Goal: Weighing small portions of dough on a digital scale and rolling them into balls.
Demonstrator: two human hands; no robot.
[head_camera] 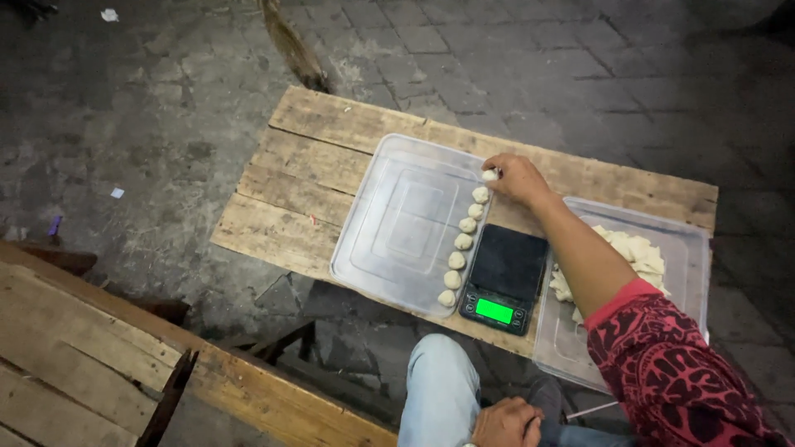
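Low wooden table (315, 157) on the pavement, with a clear plastic tray (397, 223) on it and a second clear tub (691, 248) of dough off to the right. A black kitchen scale (505, 277) sits between them. Along the tray's right edge runs a row of dough balls (461, 242), lined up near-to-far. The right hand (517, 178) is at the far end of that row, fingertips pinching a small dough ball (490, 175), looks like it's just touching down, hard to say. The left hand (505, 424) is loosely curled on the knee, well away.
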